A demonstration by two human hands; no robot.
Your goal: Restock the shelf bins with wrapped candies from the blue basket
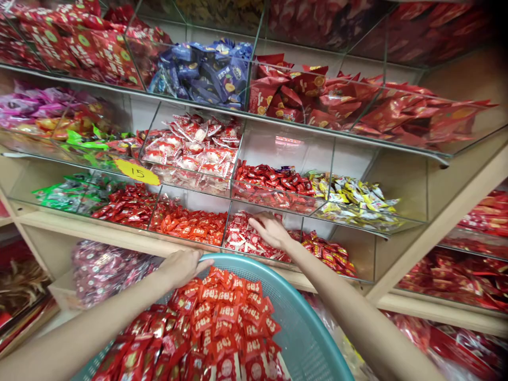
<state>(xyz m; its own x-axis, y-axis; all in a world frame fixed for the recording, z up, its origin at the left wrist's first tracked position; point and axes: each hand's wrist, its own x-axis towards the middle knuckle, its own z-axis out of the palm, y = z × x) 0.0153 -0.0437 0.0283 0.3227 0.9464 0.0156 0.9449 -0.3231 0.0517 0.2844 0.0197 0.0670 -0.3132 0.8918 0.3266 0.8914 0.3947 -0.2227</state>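
The rim of a teal perforated plastic basket [296, 312] is gripped by the left hand [180, 269], its fingers pressed together against the edge. Red-wrapped candies [226, 317] are heaped inside. Red-and-white wrapped candies [240, 239] in a lower clear compartment [227, 222] are reached by the right hand [271, 231]; whether its fingers pinch any cannot be told.

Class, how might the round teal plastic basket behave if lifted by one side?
The round teal plastic basket would probably feel heavy, given its heap of small red wrapped sweets. Lifted one-sided, it may tilt, and the sweets, loose and shiny, could slide.
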